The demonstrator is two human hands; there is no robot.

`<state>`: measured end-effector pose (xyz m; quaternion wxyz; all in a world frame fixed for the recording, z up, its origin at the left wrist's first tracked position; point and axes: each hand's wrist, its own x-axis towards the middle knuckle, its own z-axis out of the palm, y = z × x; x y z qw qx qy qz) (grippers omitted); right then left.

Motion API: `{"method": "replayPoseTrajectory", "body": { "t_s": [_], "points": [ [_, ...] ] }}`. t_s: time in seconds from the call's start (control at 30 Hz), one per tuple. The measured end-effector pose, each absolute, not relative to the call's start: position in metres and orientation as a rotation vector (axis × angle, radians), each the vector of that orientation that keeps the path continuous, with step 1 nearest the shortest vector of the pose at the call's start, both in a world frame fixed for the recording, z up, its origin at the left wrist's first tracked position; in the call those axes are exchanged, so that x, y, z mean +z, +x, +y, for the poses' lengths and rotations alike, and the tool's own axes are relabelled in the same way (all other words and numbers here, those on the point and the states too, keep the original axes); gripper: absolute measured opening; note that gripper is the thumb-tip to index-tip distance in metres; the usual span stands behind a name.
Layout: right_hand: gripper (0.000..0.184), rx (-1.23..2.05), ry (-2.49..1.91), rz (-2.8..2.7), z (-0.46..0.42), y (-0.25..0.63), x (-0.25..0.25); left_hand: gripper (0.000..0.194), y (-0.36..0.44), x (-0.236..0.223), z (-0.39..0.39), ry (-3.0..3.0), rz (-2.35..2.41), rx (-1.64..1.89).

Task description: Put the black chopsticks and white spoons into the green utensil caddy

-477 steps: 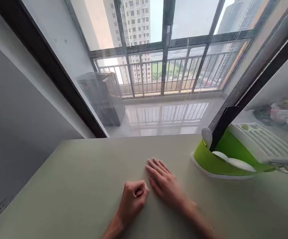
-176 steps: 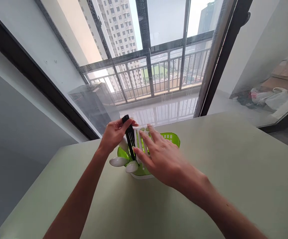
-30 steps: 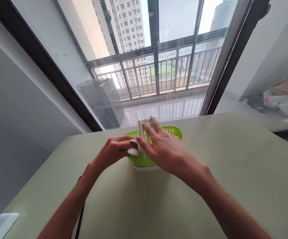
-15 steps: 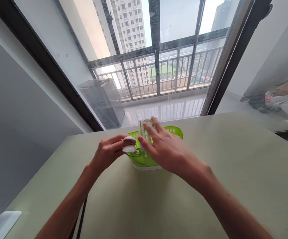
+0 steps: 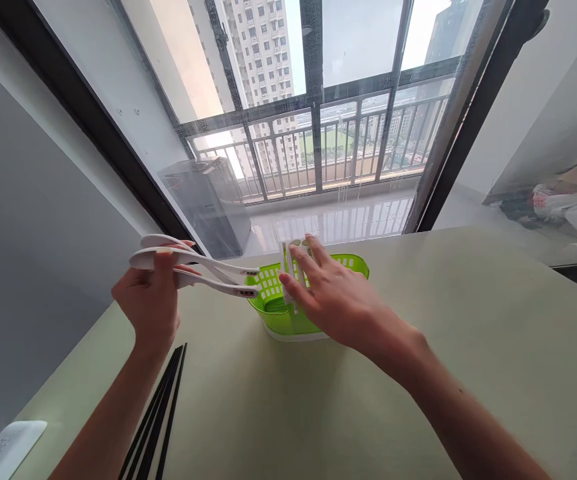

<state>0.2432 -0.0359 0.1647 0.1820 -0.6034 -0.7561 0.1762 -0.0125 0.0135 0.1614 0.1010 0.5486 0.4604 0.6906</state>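
Note:
My left hand [image 5: 151, 293] is closed on a bunch of white spoons [image 5: 213, 283], gripping them near their bowls. Their handles point right, the tips at the left rim of a green slotted utensil basket [image 5: 288, 325] with a white base. My right hand [image 5: 336, 297] rests on the white upright handle piece [image 5: 285, 257] in the basket's middle, thumb on the near side and fingers stretched over the top. That hand hides much of the basket's right half. The left half shows its slotted wall and ribbed floor.
Black chopsticks [image 5: 156, 413] lie beside my left forearm on the pale green table [image 5: 278, 413]. A white object with dark print [image 5: 11, 450] is at the lower left corner. Just past the table's far edge stands a glass door [image 5: 358, 47] with a dark frame.
My left hand has drawn the spoons up and left out of the basket, turning them nearly level. My right hand stays at the basket. The chopsticks have come into fuller view.

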Motion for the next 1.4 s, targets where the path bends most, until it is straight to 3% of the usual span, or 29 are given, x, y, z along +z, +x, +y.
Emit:
{"method": "replayPoseTrajectory", "body": {
  "t_s": [0.13,0.23,0.43,0.67,0.97,1.4],
  "points": [
    [0.069,0.511,-1.714,-2.134,-0.035,0.243,0.164,0.048,-0.039,0.159,0.015,1.311,1.415,2.046],
    [0.070,0.516,-1.710,-2.138,-0.035,0.243,0.164,0.052,-0.066,0.145,0.006,1.246,1.571,1.859],
    [0.069,0.513,-1.727,-2.139,-0.035,0.243,0.164,0.059,-0.105,0.121,-0.028,1.396,1.891,1.036],
    [0.069,0.472,-1.714,-2.134,-0.034,0.242,0.159,0.065,-0.110,0.109,-0.048,1.492,1.789,0.367],
    [0.069,0.469,-1.718,-2.133,-0.034,0.242,0.159,0.054,-0.111,0.094,-0.047,1.662,1.759,0.174],
    [0.069,0.498,-1.728,-2.133,-0.036,0.243,0.164,0.059,-0.097,0.092,-0.046,1.962,1.761,0.004]
  ]
}}
